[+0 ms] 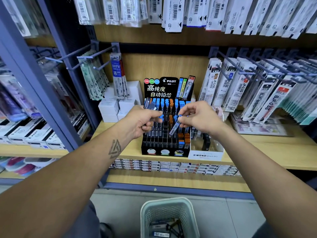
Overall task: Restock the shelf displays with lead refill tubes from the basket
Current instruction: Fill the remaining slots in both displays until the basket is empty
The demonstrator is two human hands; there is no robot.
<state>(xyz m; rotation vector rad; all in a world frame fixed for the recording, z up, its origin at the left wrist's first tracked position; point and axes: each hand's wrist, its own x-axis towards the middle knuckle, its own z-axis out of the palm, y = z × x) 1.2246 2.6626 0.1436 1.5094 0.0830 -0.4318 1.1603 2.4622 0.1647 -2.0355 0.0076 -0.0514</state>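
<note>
While raised side by side in front of the black Pilot display (165, 127), a little apart from each other: left hand (143, 120) curled round a small bundle of lead refill tubes (150, 105), their tops sticking up past the knuckles; right hand (199, 117) pinching a single blue-capped tube (175, 126) between thumb and fingers, tilted, lower end down over the display's middle rows. Behind both hands, slots partly filled with blue-capped and orange-capped tubes, front rows mostly bare. Just right of the right hand, a white Mono box (205, 154) on the same wooden shelf (257, 145). Below and between the forearms, on the floor, a pale mesh basket (169, 213) with a few more tubes in its bottom. Left of the left hand, stacked white boxes (116, 107) and hanging refill packets (118, 76)
</note>
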